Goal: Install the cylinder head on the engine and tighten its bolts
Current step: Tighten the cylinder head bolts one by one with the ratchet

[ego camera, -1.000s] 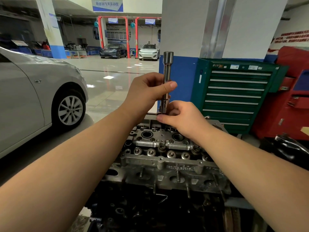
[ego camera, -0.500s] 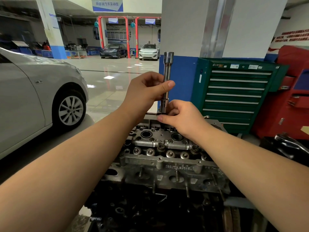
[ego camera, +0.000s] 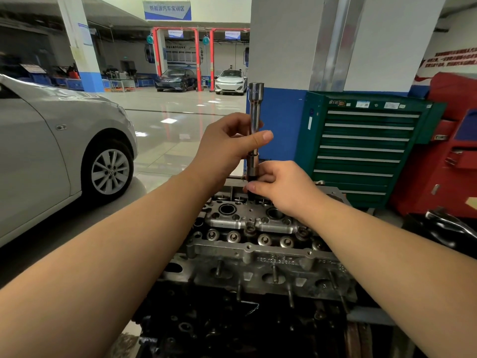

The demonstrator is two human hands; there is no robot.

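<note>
A grey aluminium cylinder head (ego camera: 258,251) sits on the dark engine block (ego camera: 232,326) in front of me. A long chrome socket extension (ego camera: 255,109) stands upright over the far side of the head. My left hand (ego camera: 227,146) grips its middle, thumb across the shaft. My right hand (ego camera: 281,187) pinches the lower end of the tool just above the head. The tip of the tool and whatever bolt it meets are hidden behind my right hand.
A silver car (ego camera: 51,151) stands close on the left. A green tool cabinet (ego camera: 361,148) and a red cabinet (ego camera: 444,151) are at the right, against a white and blue pillar (ego camera: 278,73). Dark parts (ego camera: 449,228) lie at far right.
Both hands stay on the upright tool in nearly the same place; the fingers have shifted slightly around the shaft.
</note>
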